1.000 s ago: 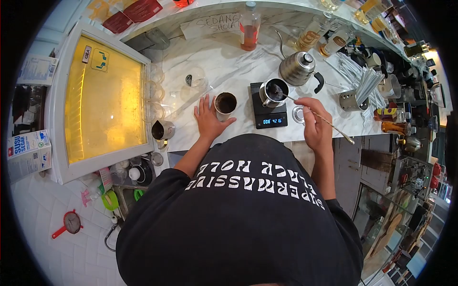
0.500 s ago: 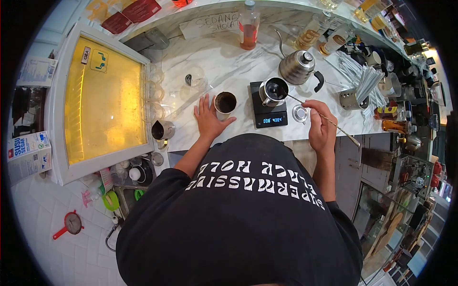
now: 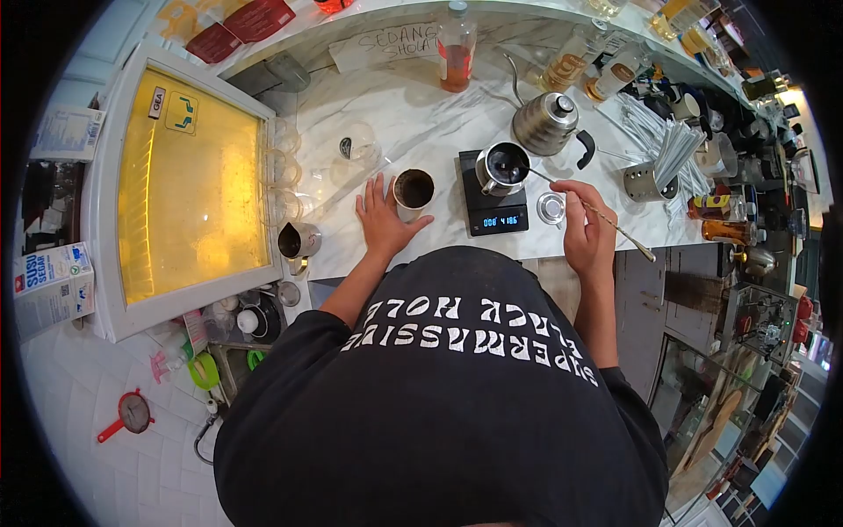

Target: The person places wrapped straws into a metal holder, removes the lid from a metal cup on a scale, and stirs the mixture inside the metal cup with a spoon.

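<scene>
My right hand [image 3: 588,230] pinches a long twisted-handle bar spoon [image 3: 629,237]. The spoon's far end dips into dark liquid in a small steel pitcher [image 3: 505,187]. That pitcher stands on a black digital scale [image 3: 474,220] with lit blue digits. My left hand [image 3: 385,221] rests on the counter with fingers spread, curving round the near left side of a pale cup [image 3: 403,212]. Dark brown contents show inside that cup, and my thumb lies by its near edge. Between the scale and my right hand sits a small round metal piece [image 3: 551,209].
A steel gooseneck kettle [image 3: 543,127] stands behind the scale. To its right is a perforated metal holder [image 3: 645,184] of wrapped straws. A steel jug [image 3: 299,239] and clear glasses [image 3: 285,167] line the left, by a yellow-lit fridge door [image 3: 193,184]. A bottle [image 3: 456,53] stands at the back.
The bar spoon and my right hand have shifted slightly left, turning the spoon within the pitcher. The scale's digits have changed. My left hand stays by the cup.
</scene>
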Available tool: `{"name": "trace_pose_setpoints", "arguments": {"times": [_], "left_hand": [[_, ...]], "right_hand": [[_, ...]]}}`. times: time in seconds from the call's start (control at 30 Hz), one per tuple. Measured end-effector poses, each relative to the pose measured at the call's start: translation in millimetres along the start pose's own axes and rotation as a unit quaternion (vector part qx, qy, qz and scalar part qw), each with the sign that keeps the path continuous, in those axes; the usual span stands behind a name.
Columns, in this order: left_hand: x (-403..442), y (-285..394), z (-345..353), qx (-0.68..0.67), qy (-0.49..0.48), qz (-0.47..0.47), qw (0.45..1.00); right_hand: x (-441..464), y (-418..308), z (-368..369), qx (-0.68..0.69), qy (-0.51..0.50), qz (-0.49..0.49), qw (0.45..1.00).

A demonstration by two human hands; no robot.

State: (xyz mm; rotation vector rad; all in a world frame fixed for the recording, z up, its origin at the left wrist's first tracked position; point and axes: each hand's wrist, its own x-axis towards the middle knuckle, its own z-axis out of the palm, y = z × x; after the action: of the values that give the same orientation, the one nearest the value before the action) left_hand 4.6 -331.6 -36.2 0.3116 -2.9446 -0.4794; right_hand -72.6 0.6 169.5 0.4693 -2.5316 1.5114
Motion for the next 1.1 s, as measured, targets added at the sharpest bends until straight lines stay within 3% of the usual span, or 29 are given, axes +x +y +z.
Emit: {"name": "trace_pose_setpoints", "arguments": {"times": [0.1,0.3,0.4,0.5,0.6,0.7,1.1], "left_hand": [[-0.3,1.9,-1.8,-0.014,0.0,0.003,1.0],[0.5,3.6,-6.5,-0.029,0.004,0.003,1.0],[0.2,2.8,-4.8,-0.031,0.011,0.006,0.999],[-0.3,2.1,-3.8,-0.029,0.012,0.005,1.0],[0.2,0.7,-1.7,-0.013,0.004,0.0,1.0],[-0.2,-0.6,1.3,-0.01,0.005,0.001,1.0],[0.2,1.8,-3.0,-0.02,0.004,0.001,1.0]], "right_hand": [[3.1,-7.8,4.5,0.008,-0.013,0.041,0.999],[8.0,6.6,19.6,-0.038,0.003,-0.039,0.998],[5.8,-5.4,13.3,-0.038,-0.013,0.049,0.998],[3.0,0.1,11.0,-0.046,0.005,0.002,0.999],[0.4,-6.4,8.9,-0.041,-0.022,0.036,0.998],[2.9,0.9,18.7,-0.054,-0.01,-0.031,0.998],[0.2,-9.1,10.2,-0.051,-0.013,0.011,0.999]]}}
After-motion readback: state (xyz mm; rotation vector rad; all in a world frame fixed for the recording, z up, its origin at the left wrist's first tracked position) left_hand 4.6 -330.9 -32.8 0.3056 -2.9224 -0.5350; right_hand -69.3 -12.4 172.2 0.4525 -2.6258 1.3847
